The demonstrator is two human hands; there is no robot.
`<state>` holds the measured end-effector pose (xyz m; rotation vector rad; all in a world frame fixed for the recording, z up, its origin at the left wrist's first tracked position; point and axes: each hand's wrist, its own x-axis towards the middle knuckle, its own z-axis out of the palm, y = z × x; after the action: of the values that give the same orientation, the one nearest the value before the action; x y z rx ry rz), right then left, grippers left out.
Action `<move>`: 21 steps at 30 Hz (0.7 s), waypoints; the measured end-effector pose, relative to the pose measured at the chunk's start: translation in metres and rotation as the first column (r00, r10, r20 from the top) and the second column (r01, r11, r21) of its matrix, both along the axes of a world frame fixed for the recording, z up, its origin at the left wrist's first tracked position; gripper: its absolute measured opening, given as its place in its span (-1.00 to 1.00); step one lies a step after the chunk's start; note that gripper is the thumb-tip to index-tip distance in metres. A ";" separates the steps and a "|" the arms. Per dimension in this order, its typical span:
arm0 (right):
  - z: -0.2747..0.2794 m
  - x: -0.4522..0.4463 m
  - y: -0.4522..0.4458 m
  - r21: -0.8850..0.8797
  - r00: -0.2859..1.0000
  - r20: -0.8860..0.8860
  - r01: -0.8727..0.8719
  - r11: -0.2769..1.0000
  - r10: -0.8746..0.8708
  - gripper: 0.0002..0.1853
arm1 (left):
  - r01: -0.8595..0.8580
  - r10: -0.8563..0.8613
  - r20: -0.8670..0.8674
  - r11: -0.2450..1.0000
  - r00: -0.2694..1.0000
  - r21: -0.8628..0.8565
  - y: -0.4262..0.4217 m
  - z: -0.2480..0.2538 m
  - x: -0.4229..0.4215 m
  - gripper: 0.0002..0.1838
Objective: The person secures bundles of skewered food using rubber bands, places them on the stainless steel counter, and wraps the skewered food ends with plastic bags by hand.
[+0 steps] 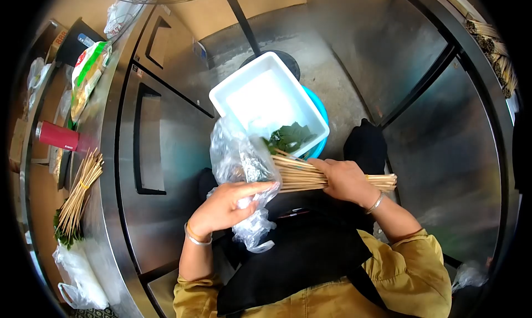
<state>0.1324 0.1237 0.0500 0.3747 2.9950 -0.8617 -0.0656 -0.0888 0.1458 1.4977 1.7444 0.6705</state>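
A thick bundle of wooden skewers (299, 174) lies across my lap, and my right hand (349, 182) is wrapped around it near its right end. Over the bundle's left end sits a crumpled, see-through plastic bag (238, 157), which hides the skewer tips. My left hand (224, 207) grips the lower part of this bag, its index finger stretched along the plastic. Just beyond both hands, green leaves (291, 136) lie in the near corner of a white plastic tub (219, 93). The tub is tilted and rests on a blue basin (318, 110).
On the steel counter (105, 152) at left are another skewer bundle with leaves (80, 193), a red cup (57, 136), a printed food bag (90, 74) and a white plastic bag (80, 276). More skewers (496, 57) lie at the upper right. A fan pole (241, 21) stands behind the tub.
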 end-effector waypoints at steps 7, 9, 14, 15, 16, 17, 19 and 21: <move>-0.029 0.007 -0.004 -0.587 0.956 -0.019 0.227 0.777 -0.293 -0.31 | -0.515 0.597 -0.120 0.763 0.793 0.391 -0.021 -0.029 -0.002 -0.82; -0.051 0.004 -0.007 -0.703 0.926 -0.218 0.069 0.708 -0.308 -0.35 | -0.529 0.696 -0.183 0.666 0.695 0.525 -0.010 -0.044 -0.002 -0.86; -0.001 -0.002 -0.013 -0.940 0.951 0.159 0.228 0.255 -0.265 -0.49 | -0.620 0.802 -0.151 0.552 0.578 0.557 0.002 -0.073 -0.015 -0.94; 0.001 -0.004 -0.012 -0.964 0.945 0.151 0.206 0.170 -0.290 -0.48 | -0.756 0.767 0.123 0.569 0.629 0.323 0.000 -0.074 -0.012 -0.97; 0.002 -0.005 -0.012 -0.980 0.937 0.146 0.181 0.082 -0.316 -0.48 | -0.744 0.673 0.331 0.643 0.662 0.181 0.000 -0.071 -0.005 -0.98; 0.004 -0.007 -0.010 -0.979 0.927 0.139 0.181 0.091 -0.349 -0.54 | -0.644 0.530 0.479 0.758 0.700 0.102 -0.003 -0.071 0.002 -0.99; 0.001 -0.012 -0.006 -0.976 0.915 0.139 0.191 0.104 -0.379 -0.52 | -0.448 0.324 0.617 0.892 0.717 0.051 -0.002 -0.065 0.022 -0.96; 0.000 -0.016 -0.008 -0.972 0.900 0.156 0.214 0.101 -0.408 -0.46 | -0.341 0.230 0.543 0.933 0.808 0.112 0.003 -0.057 0.033 -0.93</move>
<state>0.1164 0.1158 0.0503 0.8700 1.6409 -2.6656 -0.0328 -0.0858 0.0886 1.0350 1.5056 1.3196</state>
